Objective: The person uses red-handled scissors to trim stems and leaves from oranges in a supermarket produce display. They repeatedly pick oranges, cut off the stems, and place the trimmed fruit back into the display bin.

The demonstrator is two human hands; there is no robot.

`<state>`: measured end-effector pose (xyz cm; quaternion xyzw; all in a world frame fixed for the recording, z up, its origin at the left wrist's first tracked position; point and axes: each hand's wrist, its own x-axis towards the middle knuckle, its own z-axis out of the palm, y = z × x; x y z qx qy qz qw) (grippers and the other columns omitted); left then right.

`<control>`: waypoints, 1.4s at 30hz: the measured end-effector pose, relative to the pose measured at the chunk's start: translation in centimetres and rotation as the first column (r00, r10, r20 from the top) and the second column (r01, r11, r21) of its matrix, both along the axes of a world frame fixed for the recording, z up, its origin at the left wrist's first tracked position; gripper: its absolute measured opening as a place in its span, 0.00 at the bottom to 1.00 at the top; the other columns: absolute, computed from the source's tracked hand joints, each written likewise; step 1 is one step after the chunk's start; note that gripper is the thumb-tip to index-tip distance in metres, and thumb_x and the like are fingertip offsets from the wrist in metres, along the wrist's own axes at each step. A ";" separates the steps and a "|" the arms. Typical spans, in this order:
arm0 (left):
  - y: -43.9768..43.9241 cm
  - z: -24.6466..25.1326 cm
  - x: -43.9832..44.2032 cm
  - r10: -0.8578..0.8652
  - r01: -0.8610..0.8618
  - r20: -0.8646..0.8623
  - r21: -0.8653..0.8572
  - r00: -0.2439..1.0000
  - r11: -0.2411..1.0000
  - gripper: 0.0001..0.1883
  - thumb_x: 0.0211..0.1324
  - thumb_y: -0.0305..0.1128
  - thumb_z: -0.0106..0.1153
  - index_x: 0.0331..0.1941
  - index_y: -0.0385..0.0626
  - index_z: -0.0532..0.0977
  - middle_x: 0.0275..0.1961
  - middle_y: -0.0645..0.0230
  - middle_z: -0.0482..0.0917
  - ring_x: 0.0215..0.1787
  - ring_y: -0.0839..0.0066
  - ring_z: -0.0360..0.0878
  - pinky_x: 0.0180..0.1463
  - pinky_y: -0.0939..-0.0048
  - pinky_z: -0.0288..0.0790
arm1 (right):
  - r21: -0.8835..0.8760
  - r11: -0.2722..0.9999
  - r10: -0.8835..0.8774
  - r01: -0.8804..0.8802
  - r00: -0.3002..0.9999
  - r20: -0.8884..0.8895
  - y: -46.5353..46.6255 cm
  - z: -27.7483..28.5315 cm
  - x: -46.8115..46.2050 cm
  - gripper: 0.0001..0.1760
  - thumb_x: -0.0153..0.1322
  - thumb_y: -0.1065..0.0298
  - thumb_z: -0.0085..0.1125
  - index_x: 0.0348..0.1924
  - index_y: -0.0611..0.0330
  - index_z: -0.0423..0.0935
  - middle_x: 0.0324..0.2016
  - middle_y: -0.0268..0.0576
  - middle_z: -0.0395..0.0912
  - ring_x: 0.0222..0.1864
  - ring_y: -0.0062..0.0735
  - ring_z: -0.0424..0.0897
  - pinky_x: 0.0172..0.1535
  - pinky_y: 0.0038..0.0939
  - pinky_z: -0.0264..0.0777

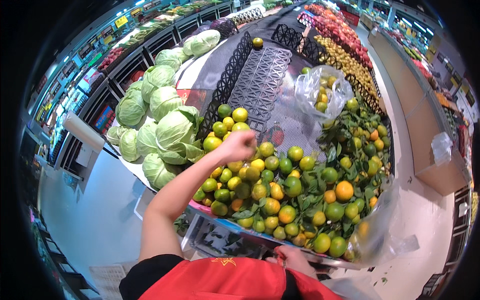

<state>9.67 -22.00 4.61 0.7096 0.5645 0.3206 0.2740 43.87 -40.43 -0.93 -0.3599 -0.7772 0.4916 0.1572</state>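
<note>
My left hand [240,145] is curled and motion-blurred over the left part of a pile of green and yellow-orange tangerines [272,206]. Its fingers face away from me, so I cannot tell whether anything is in them. Low at the stand's front edge, my right hand [296,259] is closed around a small red object [279,253], perhaps a tool handle; most of it is hidden. On the right of the pile, many tangerines lie among leafy stems [311,183].
Green cabbages [174,129] are heaped at the left. A clear bag of tangerines [323,92] sits beyond the pile, beside black lattice dividers [258,80]. Another clear plastic bag [386,228] hangs at the front right corner. Below the stand is a crate [225,240] holding leaves.
</note>
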 end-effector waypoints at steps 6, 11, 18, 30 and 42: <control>-20.9 -3.6 1.8 -0.121 0.202 0.191 -0.496 0.974 0.844 0.08 0.47 0.23 0.62 0.32 0.39 0.73 0.31 0.64 0.80 0.34 0.72 0.79 0.40 0.71 0.72 | 0.075 0.996 -0.042 0.040 0.999 0.032 -0.5 0.3 -0.5 0.20 0.60 0.55 0.71 0.29 0.63 0.75 0.20 0.48 0.72 0.23 0.48 0.74 0.28 0.37 0.69; -24.3 -3.2 3.5 -0.185 0.141 -0.016 -0.582 0.983 0.801 0.14 0.55 0.33 0.60 0.46 0.45 0.78 0.42 0.57 0.82 0.40 0.62 0.82 0.43 0.65 0.74 | 0.070 0.995 -0.074 0.075 0.997 -0.018 -1.3 0.2 -0.9 0.20 0.60 0.56 0.71 0.30 0.65 0.75 0.20 0.48 0.72 0.23 0.46 0.74 0.28 0.36 0.69; -9.9 -0.1 3.2 -0.213 0.246 -0.187 0.175 0.959 0.954 0.06 0.49 0.27 0.61 0.33 0.45 0.78 0.32 0.61 0.80 0.37 0.60 0.78 0.40 0.62 0.72 | 0.077 0.980 -0.179 0.181 0.983 -0.038 -1.4 0.0 0.9 0.20 0.60 0.58 0.71 0.27 0.64 0.72 0.18 0.46 0.68 0.20 0.43 0.68 0.25 0.33 0.65; 9.3 -5.8 7.0 -0.263 0.188 -0.794 -0.190 0.549 0.964 0.17 0.45 0.29 0.59 0.44 0.46 0.76 0.50 0.62 0.76 0.56 0.59 0.71 0.56 0.50 0.64 | 0.024 0.966 -0.257 0.259 0.963 -0.078 -2.1 -0.8 1.9 0.19 0.59 0.59 0.71 0.29 0.63 0.73 0.22 0.47 0.71 0.22 0.44 0.73 0.27 0.34 0.67; 10.1 -6.3 9.1 -0.246 0.306 -0.925 -0.154 0.290 0.939 0.06 0.49 0.31 0.54 0.28 0.49 0.80 0.33 0.66 0.83 0.40 0.65 0.81 0.48 0.55 0.64 | 0.004 0.976 -0.215 0.217 0.966 -0.145 -1.4 -1.5 1.2 0.17 0.60 0.61 0.71 0.29 0.64 0.74 0.21 0.47 0.72 0.23 0.44 0.73 0.28 0.34 0.68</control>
